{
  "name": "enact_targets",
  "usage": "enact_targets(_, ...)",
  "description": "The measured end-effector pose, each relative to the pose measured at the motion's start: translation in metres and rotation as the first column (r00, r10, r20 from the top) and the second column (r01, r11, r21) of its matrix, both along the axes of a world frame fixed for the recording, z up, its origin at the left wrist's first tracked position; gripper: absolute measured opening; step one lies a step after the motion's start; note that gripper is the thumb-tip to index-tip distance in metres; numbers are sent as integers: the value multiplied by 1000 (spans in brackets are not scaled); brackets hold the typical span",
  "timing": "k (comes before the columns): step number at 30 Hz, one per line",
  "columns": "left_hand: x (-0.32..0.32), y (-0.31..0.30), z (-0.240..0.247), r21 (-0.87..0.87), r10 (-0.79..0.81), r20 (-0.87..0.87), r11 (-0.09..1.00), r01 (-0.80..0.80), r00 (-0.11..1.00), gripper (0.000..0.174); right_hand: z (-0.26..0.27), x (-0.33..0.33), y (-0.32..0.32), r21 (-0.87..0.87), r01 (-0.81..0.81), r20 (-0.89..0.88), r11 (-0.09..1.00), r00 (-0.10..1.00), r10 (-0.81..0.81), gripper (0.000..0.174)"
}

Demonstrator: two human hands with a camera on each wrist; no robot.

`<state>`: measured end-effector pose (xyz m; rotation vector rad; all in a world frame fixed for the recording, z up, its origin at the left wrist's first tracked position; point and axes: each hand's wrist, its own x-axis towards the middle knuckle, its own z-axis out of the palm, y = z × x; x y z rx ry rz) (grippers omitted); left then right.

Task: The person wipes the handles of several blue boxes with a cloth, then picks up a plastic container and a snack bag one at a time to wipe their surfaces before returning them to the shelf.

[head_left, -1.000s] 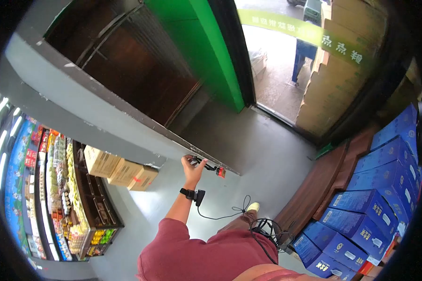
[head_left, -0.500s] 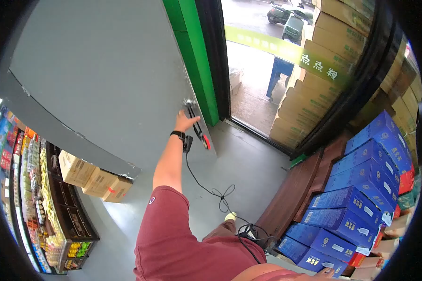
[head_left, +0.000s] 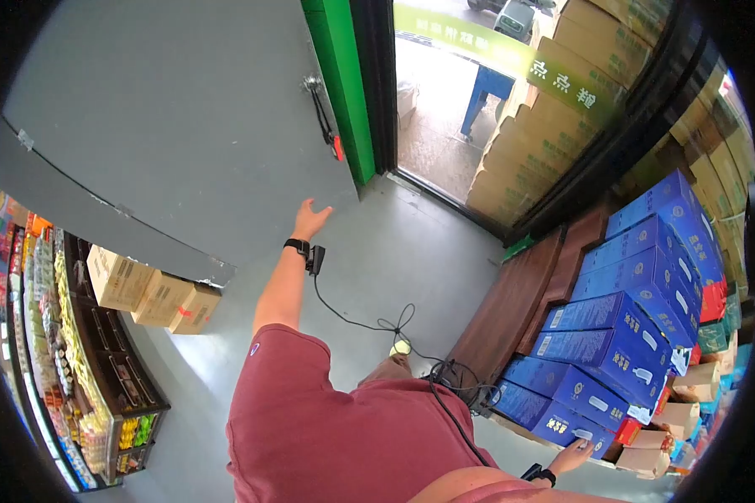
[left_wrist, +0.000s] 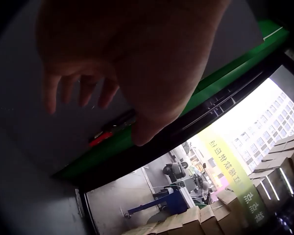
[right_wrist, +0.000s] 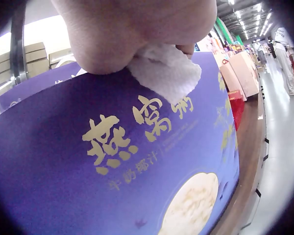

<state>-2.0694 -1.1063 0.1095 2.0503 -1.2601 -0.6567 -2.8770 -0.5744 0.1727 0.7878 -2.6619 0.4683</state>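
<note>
My left hand (head_left: 312,220) is held out in the air with its fingers loosely spread, holding nothing. Beyond it stands the grey door (head_left: 184,126), where a black lock with a red end (head_left: 323,121) hangs near the edge. In the left wrist view the fingers (left_wrist: 88,88) point down before the door. Low at the right, my right hand (head_left: 572,457) is at the top of a blue carton (head_left: 554,423). The right wrist view shows a crumpled white tissue (right_wrist: 164,73) in that hand, lying against the carton's gold-lettered face.
More blue cartons (head_left: 637,277) are stacked along a brown wooden ledge (head_left: 512,293) on the right. A looped black cable (head_left: 394,323) runs from my left wrist. Cardboard boxes (head_left: 155,293) and a stocked shelf (head_left: 109,335) stand at left. A glass door (head_left: 445,126) lies ahead.
The grey door has swung round from nearly edge-on to broadside, near the green frame. My left hand has come away from the lock. My right hand has come into view at the carton.
</note>
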Motion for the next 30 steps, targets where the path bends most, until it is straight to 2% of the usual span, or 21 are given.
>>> enact_targets(1, 3, 8, -3, 10, -1, -6, 1000, 1, 1000, 85, -9, -6, 3, -33, -63, -139, 997, 989, 58, 28)
enact_targets(7, 40, 39, -26, 128, 63, 1, 990, -63, 998, 79, -13, -13, 9, -11, -53, -139, 999, 989, 51, 29)
enact_targets(9, 54, 41, -28, 82, 83, 109, 992, -93, 991, 78, -20, -17, 16, 17, -27, -130, 999, 991, 29, 31)
enact_targets(11, 74, 38, -24, 71, 101, 118, 991, -110, 988, 78, -35, -27, 29, -192, 17, -113, 981, 993, -40, 38)
enact_targets(12, 84, 36, -21, 54, 116, 128, 991, -123, 985, 78, -33, -24, 34, -186, 13, -113, 982, 993, -34, 38)
enact_targets(14, 99, 34, 6, 37, 135, 151, 989, -142, 979, 77, -10, 6, 35, -272, 257, 136, 927, 964, -227, 48)
enact_targets(15, 106, 31, 18, 14, 151, 173, 988, -156, 973, 76, -27, -5, 52, -343, 352, 219, 871, 932, -290, 54)
enact_targets(16, 119, 26, 21, 15, 150, 173, 988, -155, 973, 76, -27, 3, 61, -342, 353, 219, 871, 931, -292, 54)
enact_targets(18, 145, 15, 31, -97, 215, 202, 975, -199, 956, 71, -21, 28, 78, -235, 515, 393, 825, 826, -404, 45)
enact_targets(19, 150, 11, 43, -98, 214, 200, 975, -197, 956, 71, -25, 26, 78, -237, 516, 394, 823, 825, -405, 45)
enact_targets(22, 172, -7, 75, -203, 265, 285, 956, -212, 921, 67, -44, 20, 83, -120, 334, 409, 935, 875, -259, 44)
enact_targets(24, 192, -24, 90, -363, 245, 380, 927, -100, 892, 66, -61, 15, 79, -45, 191, 434, 981, 888, -153, 43)
enact_targets(25, 191, -31, 106, -370, 251, 383, 924, -102, 889, 66, -73, 14, 72, -12, 114, 451, 993, 887, -96, 43)
enact_targets(30, 198, -83, 188, -365, 277, 449, 924, -108, 849, 63, -147, 28, 20, 94, -267, 568, 959, 806, 168, 42)
